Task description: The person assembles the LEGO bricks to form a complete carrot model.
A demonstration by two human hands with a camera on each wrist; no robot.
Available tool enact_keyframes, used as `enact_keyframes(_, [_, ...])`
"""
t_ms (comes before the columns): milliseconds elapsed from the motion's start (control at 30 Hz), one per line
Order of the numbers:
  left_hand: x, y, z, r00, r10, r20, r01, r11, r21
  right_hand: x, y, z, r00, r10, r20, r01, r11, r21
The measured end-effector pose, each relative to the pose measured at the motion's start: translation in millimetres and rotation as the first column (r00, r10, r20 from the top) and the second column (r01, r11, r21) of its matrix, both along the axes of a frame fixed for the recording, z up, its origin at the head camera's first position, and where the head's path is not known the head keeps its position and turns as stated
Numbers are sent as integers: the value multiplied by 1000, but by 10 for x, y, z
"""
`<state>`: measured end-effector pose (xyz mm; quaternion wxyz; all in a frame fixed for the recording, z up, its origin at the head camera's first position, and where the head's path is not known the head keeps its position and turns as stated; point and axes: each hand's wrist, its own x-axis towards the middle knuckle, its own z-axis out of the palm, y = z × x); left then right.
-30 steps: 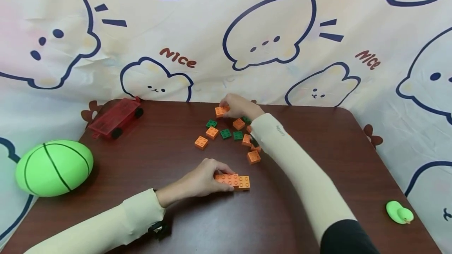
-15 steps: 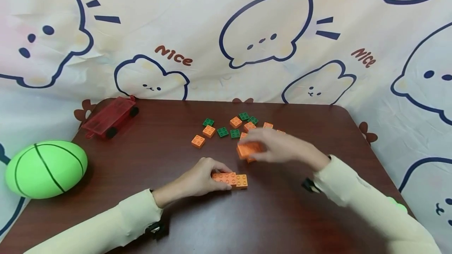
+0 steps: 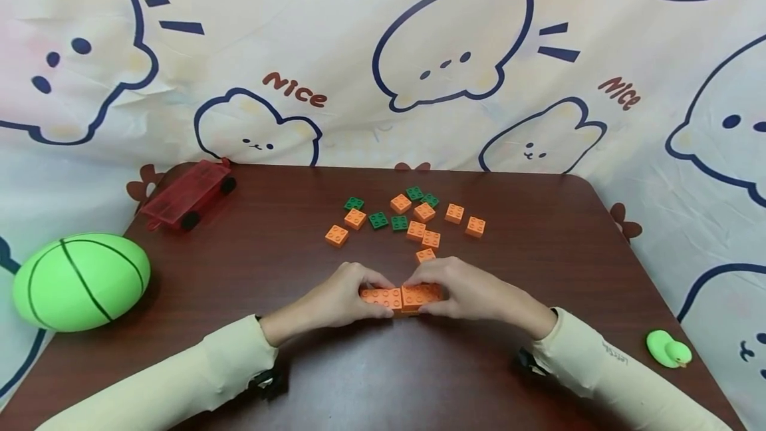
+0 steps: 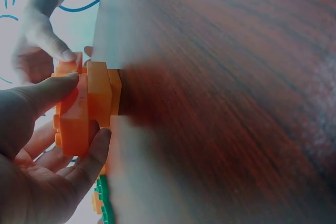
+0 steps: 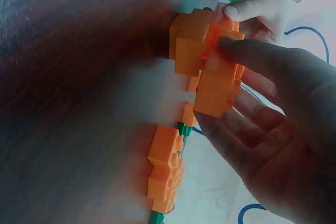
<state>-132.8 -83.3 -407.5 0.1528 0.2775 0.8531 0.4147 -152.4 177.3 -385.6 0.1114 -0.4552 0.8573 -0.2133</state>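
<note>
My left hand (image 3: 335, 299) grips an orange toy building brick (image 3: 382, 296), thumb at the near side and fingers at the far side. Right beside it, my right hand (image 3: 475, 292) pinches another orange brick (image 3: 421, 295) end to end with the first. Beneath the two are more orange bricks (image 4: 98, 93), stacked in steps down to the table in the left wrist view. In the right wrist view the right-hand brick (image 5: 215, 80) sticks out past the layer under it. Whether its studs are fully pressed in, I cannot tell. One loose orange brick (image 3: 425, 255) lies just behind the right hand.
Several orange bricks (image 3: 454, 213) and green bricks (image 3: 378, 220) are scattered behind the hands on the brown table (image 3: 269, 218). A red toy cart (image 3: 188, 193) stands at the back left, a green ball (image 3: 82, 282) at the left edge. At right sits a green toy duck (image 3: 668, 349).
My right hand has brought an orange brick from the back of the table forward to the stack, beside the left hand's brick. The left hand has kept its hold and place.
</note>
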Motion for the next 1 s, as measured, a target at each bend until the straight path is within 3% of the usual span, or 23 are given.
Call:
enact_keyframes(200, [-9,7,0,1000,-7,-3,7,1000,-2,-8,1,-97,999,14,44,-10,996,-85])
enact_keyframes(367, [-10,12,2,1000,-7,-3,7,1000,0,-19,36,-172,991,-16,135,39,985,-166])
enact_keyframes(600, [2,10,-1,1000,1,9,-1,1000,3,-22,43,-233,952,-81,294,141,972,-190])
enact_keyframes(800, [-1,18,-1,1000,-3,13,3,1000,4,-41,61,-243,902,-101,421,196,962,-190])
enact_keyframes(1000, [-3,19,4,1000,-4,6,4,1000,-2,-62,63,-270,880,-109,463,215,959,-184])
